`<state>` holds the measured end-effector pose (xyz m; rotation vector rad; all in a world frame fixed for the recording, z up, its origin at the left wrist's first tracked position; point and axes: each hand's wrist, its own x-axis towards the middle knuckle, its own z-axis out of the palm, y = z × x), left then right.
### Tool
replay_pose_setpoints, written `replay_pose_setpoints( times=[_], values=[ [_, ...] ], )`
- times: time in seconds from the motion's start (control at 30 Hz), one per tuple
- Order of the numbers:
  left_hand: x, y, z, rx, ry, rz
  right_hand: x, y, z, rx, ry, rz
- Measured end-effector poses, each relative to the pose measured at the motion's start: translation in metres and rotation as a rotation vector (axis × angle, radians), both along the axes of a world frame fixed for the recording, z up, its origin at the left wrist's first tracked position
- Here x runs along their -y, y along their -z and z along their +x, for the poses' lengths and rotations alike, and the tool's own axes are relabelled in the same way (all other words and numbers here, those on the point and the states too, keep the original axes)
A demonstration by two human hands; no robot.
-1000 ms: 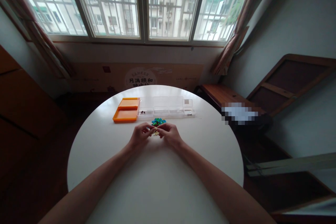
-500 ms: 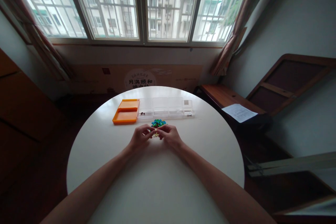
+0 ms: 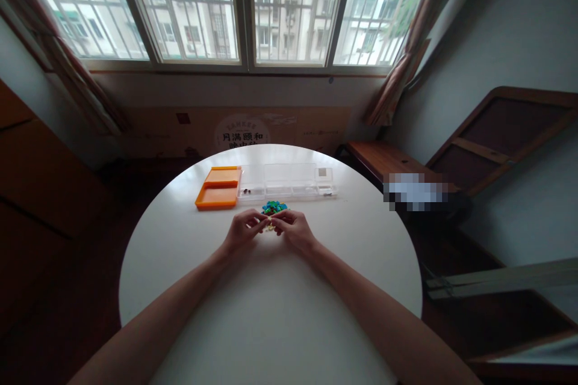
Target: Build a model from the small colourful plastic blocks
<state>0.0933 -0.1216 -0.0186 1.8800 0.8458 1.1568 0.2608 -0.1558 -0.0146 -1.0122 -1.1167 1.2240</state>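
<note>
My left hand (image 3: 245, 228) and my right hand (image 3: 294, 227) meet fingertip to fingertip over the table, both closed in a pinch. Between the fingertips is a small pale-yellow piece (image 3: 270, 220), too small for me to tell its kind. A few more pale-yellow bits show just under the fingers. Right behind the fingertips lies a heap of small blue and green pieces (image 3: 274, 207), its near side partly hidden by my hands.
On the white round table (image 3: 271, 313), an orange two-part tray (image 3: 217, 204) lies beyond my left hand. A clear compartment box (image 3: 289, 180), open, adjoins it, with a few dark bits inside. A wooden bench (image 3: 383, 159) stands at the right.
Both hands stay together in nearly the same place, with small shifts of the fingers around the pale piece. The whole view has shifted slightly.
</note>
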Motion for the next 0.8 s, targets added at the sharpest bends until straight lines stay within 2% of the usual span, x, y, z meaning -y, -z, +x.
replay_pose_setpoints(
  times=[0.2,0.8],
  values=[
    [0.003,-0.003,0.0013,-0.001,-0.035,0.03,-0.0012,0.0024,0.0001,-0.001,0.013,-0.018],
    [0.0032,-0.0019,0.0007,-0.002,-0.009,0.003,-0.0007,0.004,0.0009,0.041,-0.032,-0.005]
  ],
)
